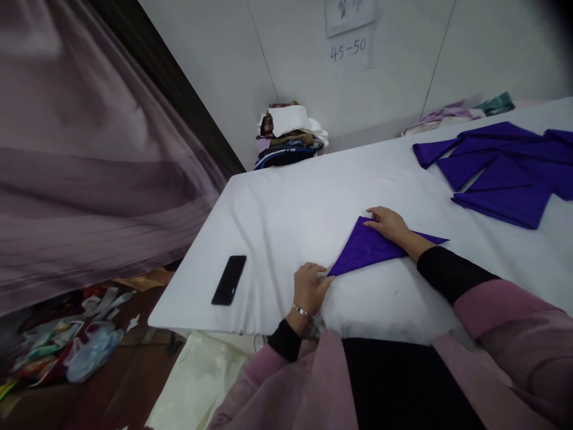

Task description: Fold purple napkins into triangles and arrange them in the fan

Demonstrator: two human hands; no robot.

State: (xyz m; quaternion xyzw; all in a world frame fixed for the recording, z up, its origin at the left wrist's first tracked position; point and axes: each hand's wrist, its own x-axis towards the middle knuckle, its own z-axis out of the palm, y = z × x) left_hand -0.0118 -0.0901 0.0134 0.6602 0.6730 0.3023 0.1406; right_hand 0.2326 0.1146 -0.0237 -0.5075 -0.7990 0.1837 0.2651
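Observation:
A purple cloth (364, 249) lies folded into a triangle on the white-covered table (295, 209). At its left corner, my left hand (310, 288) has the tip between thumb and fingers; a silver bracelet circles that wrist. My right hand (388, 224) reaches over the cloth and grips its upper edge near the top corner, with the fingers curled. The forearm and hand cover part of the cloth, while its right point shows beyond the wrist.
Several folded purple cloths (505, 173) overlap at the right. A black phone (229, 279) lies toward the left edge. Stacked clothes (289, 137) stand against the wall. A mauve curtain (102, 167) hangs at left, above plastic bags (94, 352) on the floor.

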